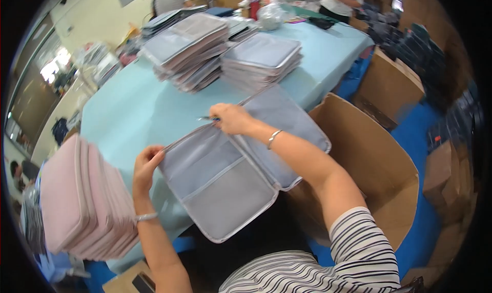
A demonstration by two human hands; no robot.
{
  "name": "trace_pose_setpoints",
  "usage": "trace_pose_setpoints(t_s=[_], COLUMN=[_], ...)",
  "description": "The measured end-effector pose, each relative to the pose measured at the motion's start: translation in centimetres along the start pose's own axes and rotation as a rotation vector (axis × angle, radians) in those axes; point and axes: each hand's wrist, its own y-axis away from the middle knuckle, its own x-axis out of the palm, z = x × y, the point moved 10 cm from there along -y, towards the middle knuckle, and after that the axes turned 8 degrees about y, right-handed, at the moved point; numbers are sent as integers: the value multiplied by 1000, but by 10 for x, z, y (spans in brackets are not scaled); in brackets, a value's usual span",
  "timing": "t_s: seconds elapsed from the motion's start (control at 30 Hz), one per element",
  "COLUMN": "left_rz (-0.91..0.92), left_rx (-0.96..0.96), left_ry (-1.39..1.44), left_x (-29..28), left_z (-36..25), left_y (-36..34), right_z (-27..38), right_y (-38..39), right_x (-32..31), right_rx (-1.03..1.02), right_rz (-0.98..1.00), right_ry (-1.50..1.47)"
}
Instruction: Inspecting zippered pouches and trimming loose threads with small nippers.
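Note:
A grey zip case (220, 190) lies opened out like a book in front of me, its inner mesh pocket facing up, partly over the table edge. My left hand (146, 167) is closed on the case's left corner, thumb on top. Near the spine at the far edge is my right hand (233, 119), its fingers closed round small scissors (209, 119). Their metal tip points left, and a bit of blue shows by the fingers. My right forearm crosses over the case's right half and hides part of it.
Pink cases (84, 195) are piled at the left. Further stacks of grey cases (187, 47) stand on the light blue table (138, 108). An open cardboard box (382, 175) is at my right, other cartons beyond. Two people (341, 1) are in the background.

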Motion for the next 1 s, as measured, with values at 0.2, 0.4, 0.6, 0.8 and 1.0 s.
trace_pose_setpoints(t_s=[0.2,0.4,0.6,0.8,1.0], left_rz=[-135,-323,-268,-363,-325], left_rx=[91,252,199,324,303], left_ry=[-371,-637,-730,-926,-854], left_x=[-4,-5,-7,8,-6], left_z=[6,-1,-2,-38,-34], left_y=[-7,5,19,21,21], right_z=[7,21,33,32,38], right_y=[2,5,2,-6,-12], right_x=[-10,1,19,11,20], right_rx=[-23,-148,-233,-251,-254], right_rz=[42,52,77,-49,-29], right_ry=[63,327,362,405,386])
